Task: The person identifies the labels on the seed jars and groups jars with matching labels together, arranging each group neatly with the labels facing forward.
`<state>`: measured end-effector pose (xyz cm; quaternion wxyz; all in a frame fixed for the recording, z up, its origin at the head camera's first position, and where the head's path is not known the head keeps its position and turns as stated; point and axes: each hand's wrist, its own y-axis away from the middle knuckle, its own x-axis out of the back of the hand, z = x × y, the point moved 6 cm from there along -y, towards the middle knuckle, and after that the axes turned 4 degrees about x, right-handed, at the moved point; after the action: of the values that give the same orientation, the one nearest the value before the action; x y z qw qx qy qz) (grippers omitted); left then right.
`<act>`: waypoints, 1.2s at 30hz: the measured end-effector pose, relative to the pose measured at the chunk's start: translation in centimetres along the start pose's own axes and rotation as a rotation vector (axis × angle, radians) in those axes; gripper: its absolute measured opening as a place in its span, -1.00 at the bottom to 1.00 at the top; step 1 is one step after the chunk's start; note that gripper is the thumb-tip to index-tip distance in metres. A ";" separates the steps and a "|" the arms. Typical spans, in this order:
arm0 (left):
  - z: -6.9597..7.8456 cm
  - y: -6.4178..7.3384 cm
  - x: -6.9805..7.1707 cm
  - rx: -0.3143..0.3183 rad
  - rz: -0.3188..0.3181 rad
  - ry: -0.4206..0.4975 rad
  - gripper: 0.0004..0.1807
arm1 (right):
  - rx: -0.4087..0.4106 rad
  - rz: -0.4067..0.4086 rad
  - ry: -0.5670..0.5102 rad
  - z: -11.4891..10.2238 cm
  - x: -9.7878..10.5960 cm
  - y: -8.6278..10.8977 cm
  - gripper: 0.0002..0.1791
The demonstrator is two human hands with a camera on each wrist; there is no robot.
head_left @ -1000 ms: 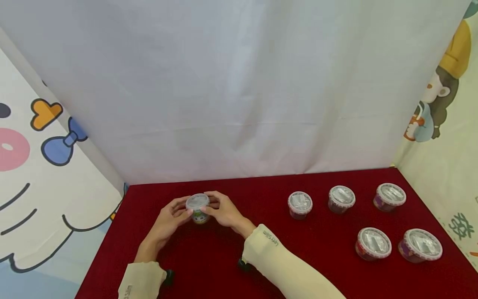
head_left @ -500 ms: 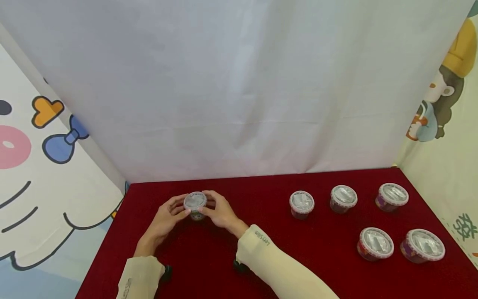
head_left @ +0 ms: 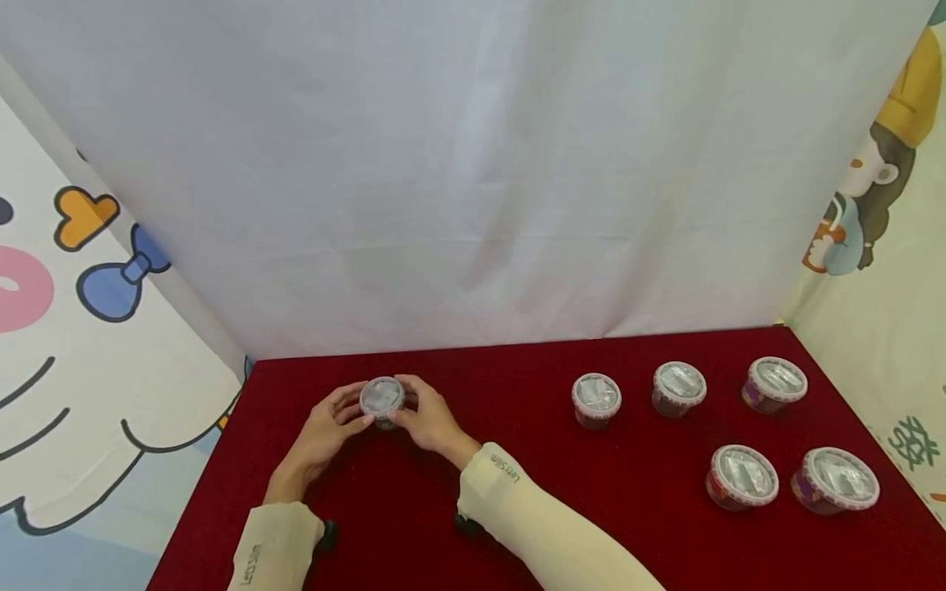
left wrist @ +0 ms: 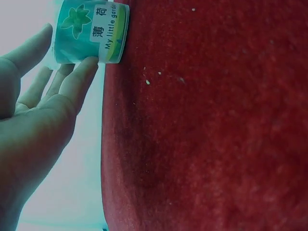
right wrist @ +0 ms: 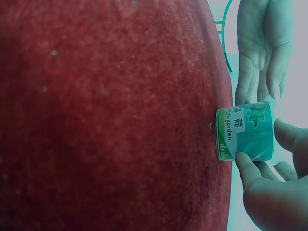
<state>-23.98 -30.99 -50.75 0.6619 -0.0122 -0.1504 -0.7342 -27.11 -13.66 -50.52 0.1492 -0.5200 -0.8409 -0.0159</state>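
Both hands hold a small round tub with a clear lid (head_left: 383, 396) near the back left of the red table. In the left wrist view the tub (left wrist: 89, 31) has a green label with a leaf picture and the words "My little garden". The left hand (head_left: 323, 435) grips its left side, thumb toward the front edge of the lid. On the opposite side the right hand (head_left: 432, 419) grips it in the same way. The right wrist view shows the tub (right wrist: 250, 132) between the fingers of both hands. Whether its base touches the cloth, I cannot tell.
Several similar lidded tubs stand on the right part of the red cloth (head_left: 517, 394), among them a smaller tub (head_left: 596, 398) and a larger purple tub (head_left: 837, 480). A white curtain (head_left: 443, 205) hangs behind the table. Printed cloth walls (head_left: 111, 394) flank it.
Both hands have shifted slightly left with the tub. Less of the tub's labelled side shows below its lid in the head view. The other tubs stay in place.
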 end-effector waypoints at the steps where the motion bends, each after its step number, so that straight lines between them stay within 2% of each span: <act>1: 0.0 0.0 0.0 0.001 0.000 0.001 -0.29 | 0.001 0.000 0.004 0.0 -0.1 0.0 -0.39; 13: 0.1 0.6 -0.3 -0.007 0.011 -0.041 -0.26 | -0.008 -0.021 -0.018 0.0 0.1 0.6 -0.33; 17: 0.6 1.2 -0.3 -0.049 0.030 -0.073 -0.23 | 0.013 -0.002 -0.024 -0.2 1.4 1.2 -0.34; 24: 2.0 2.4 -0.2 -0.094 0.113 -0.131 -0.27 | 0.002 0.031 -0.056 0.3 4.5 2.6 -0.38; 31: 4.0 3.1 -2.0 -0.148 0.109 -0.115 -0.29 | 0.007 0.056 -0.079 0.4 7.2 4.2 -0.38; 36: 5.0 3.2 -3.6 -0.198 0.076 -0.085 -0.29 | 0.013 0.071 -0.078 0.2 9.0 5.3 -0.39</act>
<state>-21.29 -26.56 -46.09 0.6779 -0.1146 -0.1046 -0.7186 -26.21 -3.39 -49.01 0.1199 -0.5487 -0.8273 0.0151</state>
